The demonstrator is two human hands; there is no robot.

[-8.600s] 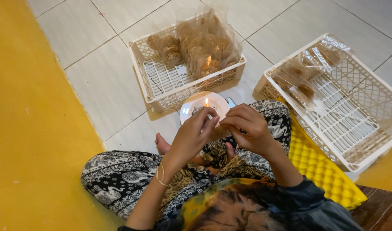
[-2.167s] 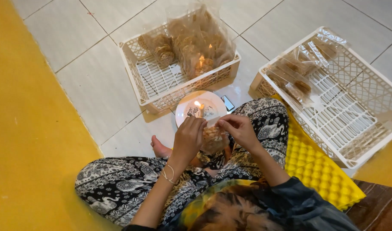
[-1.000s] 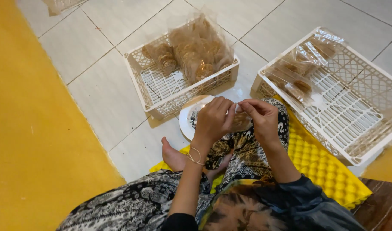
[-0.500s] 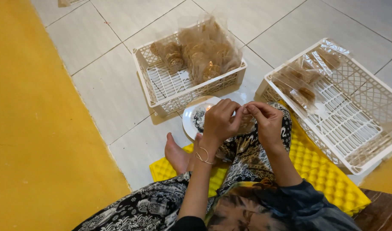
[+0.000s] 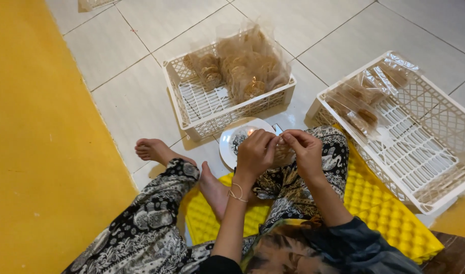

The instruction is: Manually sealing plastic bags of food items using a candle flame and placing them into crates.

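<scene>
Where the two hands meet above the lap, a small clear packet (image 5: 282, 151) of brown snack is pinched at its top edge, and most of it is hidden behind the fingers. The left hand (image 5: 254, 152) is curled nearly closed, with its fingertips pressed on the packet's left side; a thin bracelet (image 5: 237, 193) is worn at its wrist. The right hand (image 5: 303, 149) is bent likewise, its thumb and forefinger gripping the packet's top right.

Just beyond the hands a white plate (image 5: 231, 144) is set on the tiled floor (image 5: 131, 101), and a small flame (image 5: 251, 132) is seen on it, close to the left fingertips. Behind the plate a white crate (image 5: 192, 101) is placed, with loose brown snack (image 5: 250, 66) heaped in its right half. To the right a second crate (image 5: 425, 137) is laid, with filled clear packets (image 5: 362, 104) at its far end. The legs are crossed in patterned trousers (image 5: 141, 233) on a yellow mat (image 5: 384, 203), and both feet are bare. A yellow strip of floor (image 5: 34, 152) is seen along the left.
</scene>
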